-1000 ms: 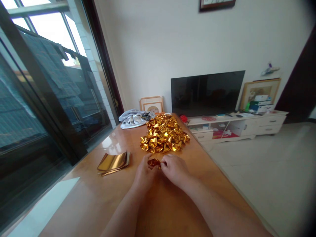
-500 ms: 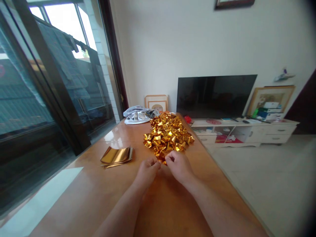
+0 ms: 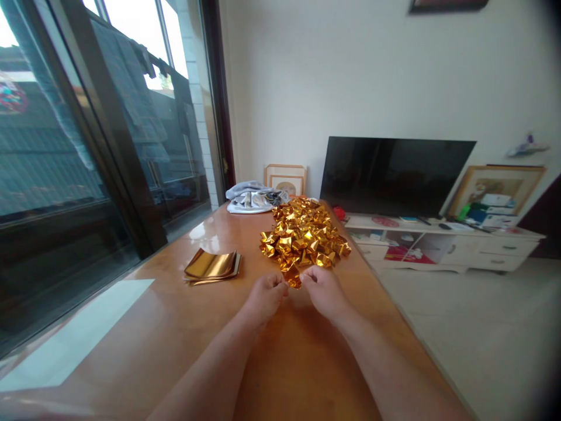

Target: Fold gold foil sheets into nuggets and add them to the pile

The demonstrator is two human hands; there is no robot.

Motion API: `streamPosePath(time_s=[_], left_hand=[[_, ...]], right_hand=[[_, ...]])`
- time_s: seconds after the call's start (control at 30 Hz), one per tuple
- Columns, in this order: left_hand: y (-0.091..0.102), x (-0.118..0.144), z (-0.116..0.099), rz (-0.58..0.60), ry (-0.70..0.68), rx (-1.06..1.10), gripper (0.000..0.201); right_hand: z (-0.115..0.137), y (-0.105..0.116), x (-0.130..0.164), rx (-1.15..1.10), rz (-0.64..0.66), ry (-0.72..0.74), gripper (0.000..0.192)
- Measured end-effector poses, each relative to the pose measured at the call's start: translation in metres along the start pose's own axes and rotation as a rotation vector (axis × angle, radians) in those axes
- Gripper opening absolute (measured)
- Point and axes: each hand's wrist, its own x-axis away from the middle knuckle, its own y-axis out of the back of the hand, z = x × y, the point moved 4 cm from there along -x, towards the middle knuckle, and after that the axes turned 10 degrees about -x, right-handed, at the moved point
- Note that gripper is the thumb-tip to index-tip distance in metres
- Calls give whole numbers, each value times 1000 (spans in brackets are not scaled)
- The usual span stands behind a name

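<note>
Between my two hands is a folded piece of gold foil paper (image 3: 293,279), shiny and orange-gold. My left hand (image 3: 268,297) pinches its left side, and my right hand (image 3: 322,292) pinches its right side. Both sets of fingers are closed, with fingertips a short gap apart. Just beyond lies a heap of folded gold foil pieces (image 3: 307,234), reaching back along the table's right side. To the left of my hands rests a stack of flat gold foil sheets (image 3: 213,266), its edges slightly curled up.
The wooden table (image 3: 184,327) carries a pale sheet (image 3: 83,333) along its left edge. Grey and white cloth (image 3: 252,199) lies at the far end. Beyond the right edge stands a low white cabinet (image 3: 473,245) below a television (image 3: 394,175). Sliding glass doors (image 3: 109,146) line the left.
The view has turned slightly left, so the scene sits further right. My right hand has drawn a little away from the left, showing more of the foil piece between them.
</note>
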Motion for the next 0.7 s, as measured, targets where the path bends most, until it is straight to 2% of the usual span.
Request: streamPosePath(time_s=[0.33, 0.53, 0.7], left_hand=[[0, 2, -2, 38, -39, -20, 15], [4, -3, 3, -50, -100, -140, 17], [7, -4, -1, -75, -102, -164, 20]], right_hand=[[-6, 1, -1, -178, 67, -144, 22], [-8, 3, -4, -33, 81, -47, 21], [-8, -1, -4, 26, 105, -1, 17]])
